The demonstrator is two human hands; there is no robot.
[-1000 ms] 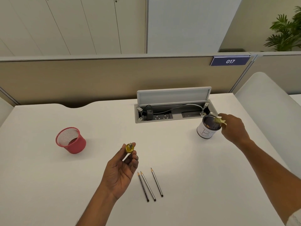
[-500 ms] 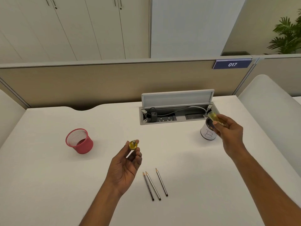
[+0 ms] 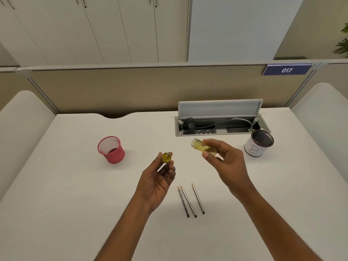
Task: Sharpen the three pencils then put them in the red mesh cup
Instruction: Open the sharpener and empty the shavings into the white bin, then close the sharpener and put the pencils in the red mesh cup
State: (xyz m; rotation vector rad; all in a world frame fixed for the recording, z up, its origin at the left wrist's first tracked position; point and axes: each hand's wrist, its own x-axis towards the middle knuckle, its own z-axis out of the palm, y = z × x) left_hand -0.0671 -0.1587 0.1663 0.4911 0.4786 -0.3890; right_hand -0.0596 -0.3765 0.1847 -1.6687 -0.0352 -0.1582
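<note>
Furthest left on the white counter, the red mesh cup stands upright. To its right the left hand is raised palm up, its thumb and curled fingertips pinching a small round yellow sharpener head with a metal blade. Near of it and slightly right, three thin dark pencils lie side by side on the counter, tips pointing far; the left hand sits between them and the cup. The right hand pinches a translucent yellow plastic tube, open mouth turned left, apart from the sharpener head. Beyond lies an open grey cable tray, and a white tin with a black rim stands far right.
</note>
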